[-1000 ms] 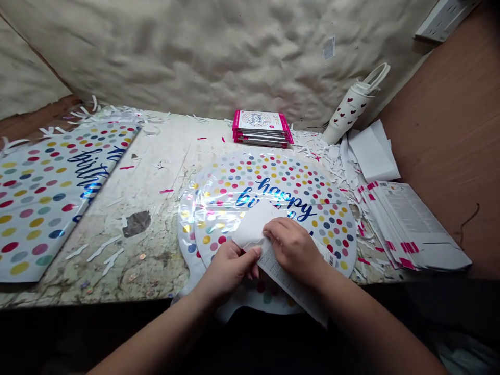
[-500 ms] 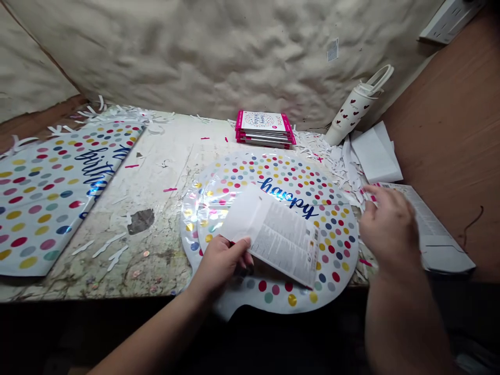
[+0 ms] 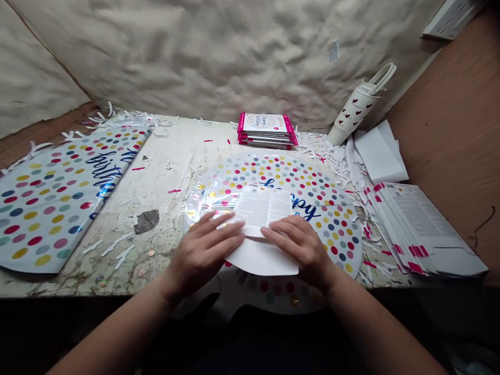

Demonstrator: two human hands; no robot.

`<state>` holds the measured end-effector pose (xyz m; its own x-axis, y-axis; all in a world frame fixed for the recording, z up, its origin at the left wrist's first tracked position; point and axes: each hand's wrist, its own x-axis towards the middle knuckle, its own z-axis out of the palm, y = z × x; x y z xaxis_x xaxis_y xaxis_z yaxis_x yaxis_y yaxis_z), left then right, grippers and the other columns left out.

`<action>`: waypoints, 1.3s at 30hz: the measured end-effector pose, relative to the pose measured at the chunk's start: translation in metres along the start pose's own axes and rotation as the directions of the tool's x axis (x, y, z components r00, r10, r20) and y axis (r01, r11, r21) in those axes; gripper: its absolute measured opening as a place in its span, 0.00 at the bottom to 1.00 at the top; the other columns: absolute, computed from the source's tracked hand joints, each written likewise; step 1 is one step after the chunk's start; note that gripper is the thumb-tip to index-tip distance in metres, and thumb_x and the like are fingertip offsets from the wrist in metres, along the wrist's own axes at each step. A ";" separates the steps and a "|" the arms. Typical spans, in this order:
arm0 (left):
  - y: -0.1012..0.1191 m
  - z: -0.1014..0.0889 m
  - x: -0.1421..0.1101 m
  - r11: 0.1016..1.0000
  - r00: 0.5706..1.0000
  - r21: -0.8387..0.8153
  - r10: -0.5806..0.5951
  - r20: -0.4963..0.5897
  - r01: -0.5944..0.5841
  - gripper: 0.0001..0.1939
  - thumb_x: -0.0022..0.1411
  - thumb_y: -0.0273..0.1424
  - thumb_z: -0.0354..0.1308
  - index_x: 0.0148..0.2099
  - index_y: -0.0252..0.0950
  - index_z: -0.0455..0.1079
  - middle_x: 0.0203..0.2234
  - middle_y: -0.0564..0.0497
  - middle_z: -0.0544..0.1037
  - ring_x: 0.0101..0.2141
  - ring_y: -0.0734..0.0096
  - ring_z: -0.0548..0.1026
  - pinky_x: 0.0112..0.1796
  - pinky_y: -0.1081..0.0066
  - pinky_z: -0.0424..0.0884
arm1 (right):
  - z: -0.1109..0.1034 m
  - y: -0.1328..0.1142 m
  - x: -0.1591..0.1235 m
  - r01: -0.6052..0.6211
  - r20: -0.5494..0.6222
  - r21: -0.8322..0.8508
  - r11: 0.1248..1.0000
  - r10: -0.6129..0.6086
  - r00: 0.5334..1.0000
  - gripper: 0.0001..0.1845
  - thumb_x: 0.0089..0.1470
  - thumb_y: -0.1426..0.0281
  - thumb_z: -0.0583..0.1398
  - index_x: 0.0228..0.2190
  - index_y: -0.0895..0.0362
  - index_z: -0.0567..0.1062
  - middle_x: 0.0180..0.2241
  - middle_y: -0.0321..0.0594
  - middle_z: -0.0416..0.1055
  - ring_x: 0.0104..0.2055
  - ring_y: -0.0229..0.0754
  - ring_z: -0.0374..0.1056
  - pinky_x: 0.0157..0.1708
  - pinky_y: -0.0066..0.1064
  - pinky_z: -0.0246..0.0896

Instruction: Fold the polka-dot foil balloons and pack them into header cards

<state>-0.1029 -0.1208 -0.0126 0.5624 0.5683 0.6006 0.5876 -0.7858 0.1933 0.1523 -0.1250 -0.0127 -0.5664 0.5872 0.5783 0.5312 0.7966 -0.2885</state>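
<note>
Folded paper insert (image 3: 262, 211), 1 piece, white, small print facing up, lying between the 2 hands on a round foil balloon (image 3: 332, 229) printed with coloured dots and blue script. Left hand (image 3: 203, 255): open, palm down, fingers extended and resting flat on the insert's left side, not closed around it. Right hand (image 3: 299, 245): open in the same way, fingertips on the insert's right side. Flat, even pressure from both sides suits a crisp fold with square edges. Beyond the hands: 1 stack of pink-edged packets (image 3: 266, 131). Right of the right hand: 1 pile of printed sheets with pink tabs (image 3: 414, 229), white paper pieces (image 3: 379, 154), 1 heart-printed white bottle (image 3: 353, 112), white paper shreds (image 3: 328, 148). Left of the left hand: 1 second dotted foil balloon (image 3: 58, 208). Surface: worn, peeling tabletop (image 3: 175, 156). Room: quilted cream wall (image 3: 195, 62) ahead of the hands, brown board (image 3: 449, 114) to the right.
</note>
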 end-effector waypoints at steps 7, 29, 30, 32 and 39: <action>0.016 0.017 -0.024 0.989 0.910 0.002 0.138 0.391 -0.151 0.16 0.63 0.24 0.44 0.51 0.35 0.66 0.48 0.41 0.72 0.50 0.55 0.67 0.46 0.55 0.67 | 0.016 -0.022 -0.038 0.063 0.145 -0.039 0.997 -0.057 0.988 0.16 0.56 0.79 0.51 0.44 0.61 0.71 0.41 0.51 0.74 0.49 0.49 0.67 0.44 0.43 0.67; 0.023 0.029 -0.010 0.993 0.899 -0.118 0.074 0.432 -0.025 0.13 0.64 0.30 0.49 0.49 0.36 0.68 0.37 0.44 0.73 0.38 0.62 0.67 0.40 0.61 0.63 | 0.007 -0.037 -0.040 -0.244 0.305 -0.059 0.968 0.250 0.919 0.11 0.55 0.77 0.54 0.39 0.60 0.73 0.33 0.45 0.73 0.40 0.47 0.66 0.40 0.39 0.62; 0.024 0.029 -0.010 0.992 0.904 -0.128 0.042 0.425 0.014 0.12 0.64 0.30 0.49 0.47 0.36 0.69 0.37 0.45 0.73 0.38 0.62 0.67 0.41 0.61 0.63 | 0.008 -0.038 -0.042 -0.268 0.264 -0.054 0.962 0.273 0.925 0.11 0.56 0.77 0.53 0.40 0.60 0.73 0.33 0.45 0.73 0.41 0.47 0.66 0.40 0.40 0.62; 0.024 0.030 -0.002 0.976 0.890 -0.144 -0.085 0.447 0.165 0.10 0.64 0.31 0.48 0.39 0.36 0.70 0.34 0.47 0.73 0.35 0.65 0.68 0.38 0.64 0.64 | 0.009 -0.034 -0.040 -0.407 0.246 -0.007 0.913 0.397 0.884 0.11 0.57 0.75 0.52 0.38 0.58 0.73 0.32 0.42 0.73 0.38 0.44 0.68 0.38 0.37 0.64; 0.007 0.042 0.037 0.881 0.719 0.228 -0.470 0.513 0.414 0.20 0.54 0.45 0.58 0.40 0.33 0.64 0.35 0.44 0.68 0.36 0.57 0.68 0.36 0.64 0.66 | 0.010 -0.010 -0.011 -0.392 0.357 -0.244 0.887 0.458 0.814 0.23 0.54 0.66 0.57 0.52 0.55 0.63 0.51 0.48 0.65 0.52 0.52 0.63 0.46 0.44 0.64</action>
<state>-0.0538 -0.0949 -0.0216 0.4262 0.9028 -0.0569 0.8833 -0.4018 0.2415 0.1471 -0.1382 -0.0240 -0.4430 0.8941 0.0661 0.8468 0.4416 -0.2965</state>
